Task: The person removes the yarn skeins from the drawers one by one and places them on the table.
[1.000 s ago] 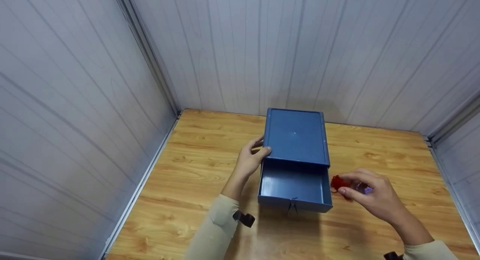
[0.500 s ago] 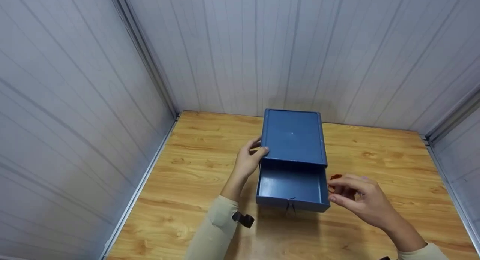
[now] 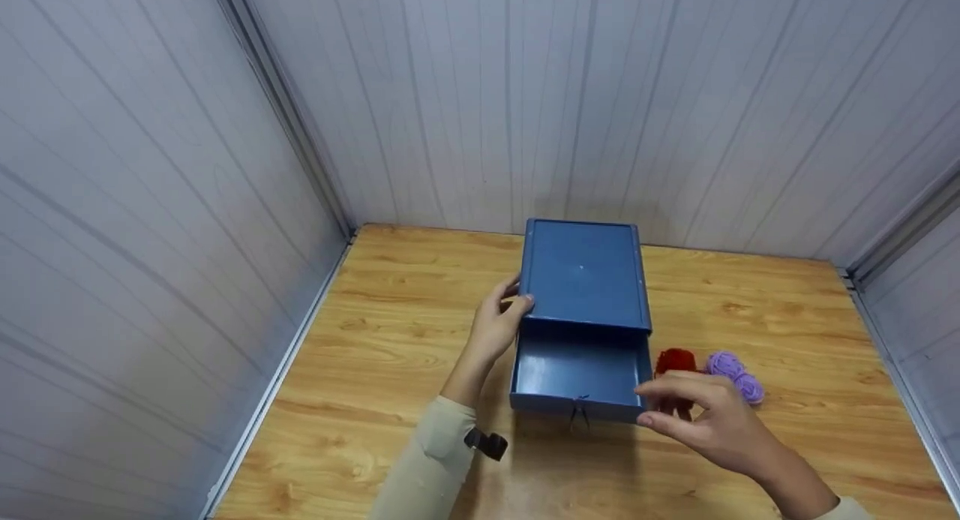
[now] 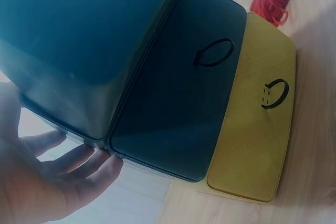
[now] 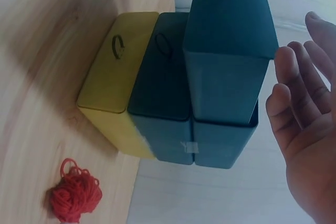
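Note:
A blue drawer cabinet [image 3: 583, 272] stands on the table with its top drawer [image 3: 581, 366] pulled out and bare inside. My left hand [image 3: 496, 326] rests on the cabinet's left side, thumb at the top edge. The left wrist view shows its fingers [image 4: 79, 163] lying nearly straight along that side. At the drawer's right front corner is my right hand [image 3: 709, 419], thumb and forefinger slightly bent. In the right wrist view its fingertips are close to the drawer's edge, nothing between them; I cannot tell whether they touch.
Beneath the open drawer are a shut blue drawer [image 5: 163, 77] and a yellow one [image 5: 113, 72], each with a black loop pull. Red yarn [image 3: 675, 361] and purple yarn [image 3: 735, 377] lie on the table right of the cabinet. Pale panel walls [image 3: 450, 107] stand behind and beside.
My right hand has moved left and toward me, from beside the red yarn to the drawer's front corner, uncovering the purple yarn. My left hand and the drawer stay put.

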Demonstrator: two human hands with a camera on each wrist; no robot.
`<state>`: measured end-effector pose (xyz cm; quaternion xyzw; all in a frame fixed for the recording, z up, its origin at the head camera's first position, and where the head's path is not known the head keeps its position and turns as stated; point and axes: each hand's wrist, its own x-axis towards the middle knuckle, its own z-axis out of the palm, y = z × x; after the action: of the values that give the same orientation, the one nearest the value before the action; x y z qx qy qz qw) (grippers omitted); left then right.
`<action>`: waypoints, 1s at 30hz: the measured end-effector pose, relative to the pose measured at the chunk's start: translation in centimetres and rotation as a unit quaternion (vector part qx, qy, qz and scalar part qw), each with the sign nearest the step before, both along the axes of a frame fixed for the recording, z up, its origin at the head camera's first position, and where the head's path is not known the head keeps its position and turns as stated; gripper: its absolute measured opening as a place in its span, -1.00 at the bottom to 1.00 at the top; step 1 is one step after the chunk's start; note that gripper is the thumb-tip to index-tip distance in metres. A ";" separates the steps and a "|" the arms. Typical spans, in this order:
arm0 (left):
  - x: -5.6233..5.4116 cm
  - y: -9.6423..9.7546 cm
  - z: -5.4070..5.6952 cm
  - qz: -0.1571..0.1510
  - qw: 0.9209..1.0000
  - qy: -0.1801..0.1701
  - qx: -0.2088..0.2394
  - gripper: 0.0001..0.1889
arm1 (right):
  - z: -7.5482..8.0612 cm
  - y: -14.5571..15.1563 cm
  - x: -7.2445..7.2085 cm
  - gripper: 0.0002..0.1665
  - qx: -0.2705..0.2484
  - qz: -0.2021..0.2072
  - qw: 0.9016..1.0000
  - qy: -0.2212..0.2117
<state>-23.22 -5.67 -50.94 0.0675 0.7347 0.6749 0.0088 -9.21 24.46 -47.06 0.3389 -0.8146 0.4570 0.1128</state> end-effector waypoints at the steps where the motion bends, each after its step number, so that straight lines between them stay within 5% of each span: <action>1: 0.0 0.0 0.0 0.000 1.000 -0.001 0.000 -0.40 | 0.0 -0.1 0.0 -0.57 -0.001 0.003 1.000 0.001; 11: -0.1 -0.3 0.1 -0.015 1.000 -0.010 0.009 -0.39 | 0.7 -1.4 0.7 -0.65 0.009 0.009 1.000 -0.013; 22: -0.1 0.0 0.1 -0.012 1.000 0.005 0.011 -0.41 | -1.2 -2.2 1.1 -0.56 -0.014 0.058 0.998 -0.015; 30: 0.0 0.0 -0.1 -0.007 1.000 0.017 0.007 -0.42 | -1.6 -3.2 2.1 -0.64 0.020 0.047 0.996 -0.069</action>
<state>-23.24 -5.68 -51.08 0.0837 0.7296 0.6787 0.0006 -7.08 21.22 -48.71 0.3468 -0.8127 0.4674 0.0280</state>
